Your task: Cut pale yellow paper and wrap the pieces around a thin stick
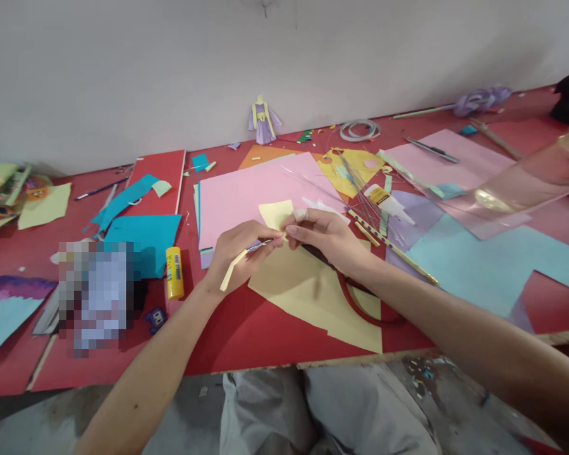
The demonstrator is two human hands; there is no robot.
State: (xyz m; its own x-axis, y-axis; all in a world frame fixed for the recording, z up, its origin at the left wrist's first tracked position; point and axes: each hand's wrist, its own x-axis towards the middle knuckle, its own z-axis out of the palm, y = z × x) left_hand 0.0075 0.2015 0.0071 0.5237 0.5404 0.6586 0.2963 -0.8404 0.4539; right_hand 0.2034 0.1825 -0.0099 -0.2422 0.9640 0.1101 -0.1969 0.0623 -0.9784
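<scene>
My left hand (239,253) is closed in a pinch on a narrow pale yellow paper strip (231,272) that slants down to the left, together with a thin metal tool (260,246). My right hand (327,235), a strip of tape on one finger, pinches the other end of the same strip and tool. Both hands meet over a large pale yellow sheet (313,291) on the red table (246,335). A small yellow paper piece (275,213) lies on a pink sheet (251,196) just behind the hands.
A yellow glue stick (174,272) lies left of my left hand. A glue bottle (386,202), thin wires and a dotted pencil (389,243) sit to the right. Coloured sheets cover the table; a paper doll (262,120) stands by the wall. A clear plastic roll (531,177) lies far right.
</scene>
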